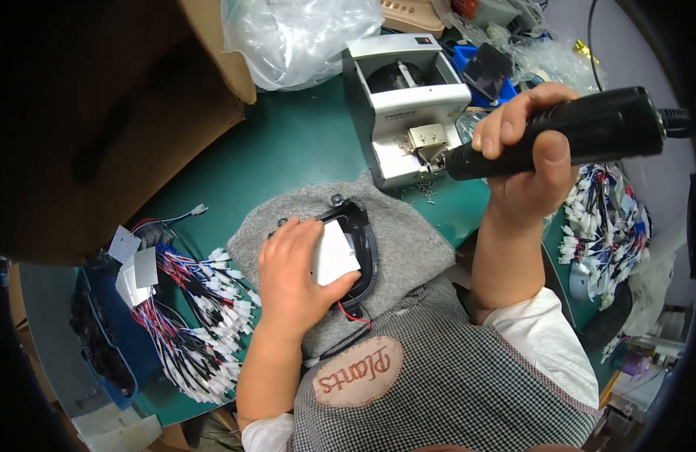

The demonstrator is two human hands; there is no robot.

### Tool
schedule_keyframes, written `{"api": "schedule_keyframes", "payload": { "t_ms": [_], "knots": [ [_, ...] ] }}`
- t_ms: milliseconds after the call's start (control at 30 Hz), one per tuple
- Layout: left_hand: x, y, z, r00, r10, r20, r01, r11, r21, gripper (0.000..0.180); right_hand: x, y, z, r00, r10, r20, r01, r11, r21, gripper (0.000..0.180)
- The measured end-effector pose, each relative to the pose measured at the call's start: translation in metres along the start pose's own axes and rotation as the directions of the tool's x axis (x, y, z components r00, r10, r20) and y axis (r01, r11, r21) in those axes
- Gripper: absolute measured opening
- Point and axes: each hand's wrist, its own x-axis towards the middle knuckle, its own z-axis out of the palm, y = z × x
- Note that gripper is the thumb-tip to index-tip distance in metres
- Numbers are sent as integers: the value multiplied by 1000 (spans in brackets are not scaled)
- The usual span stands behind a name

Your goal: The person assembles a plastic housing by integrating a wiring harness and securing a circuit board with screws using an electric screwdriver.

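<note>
My right hand (532, 147) is wrapped round a black electric screwdriver (604, 128), held nearly level. Its front end meets the outlet of a white and black screw feeder (408, 98); the bit itself is hard to make out. My left hand (291, 271) grips a white rectangular plate (336, 256), thumb along its near edge and fingers over its far left. The plate lies in a black plastic housing (369, 264) with rounded corners and small tabs. A thin red wire (354, 316) comes out at its near side. Under the housing is a grey cloth (416, 241).
Bundles of wires with white connectors (205, 324) lie at left, more wires (604, 218) at right. Loose screws (425, 192) are scattered before the feeder. A cardboard box (212, 45) rises at the far left beside a clear plastic bag (303, 45). Behind the feeder stands a blue bin (506, 92).
</note>
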Motion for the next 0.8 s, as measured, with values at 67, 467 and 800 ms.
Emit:
{"api": "schedule_keyframes", "payload": {
  "t_ms": [67, 467, 800],
  "knots": [
    [-1, 0, 1, 1000, 1, 1, -1, 1000, 0, 72, 2, 6, -5, 1000, -2, -12, 2, 1000, 9, 44],
    [-1, 3, 1, 1000, -12, -9, 12, 1000, 0, 73, 4, 18, -13, 994, 103, 46, -94, 982, -165, 46],
    [-5, -3, -24, 993, -91, 76, 90, 996, 14, 80, -21, 4, 35, 946, 246, 209, -280, 948, 151, 54]
  ]
}}
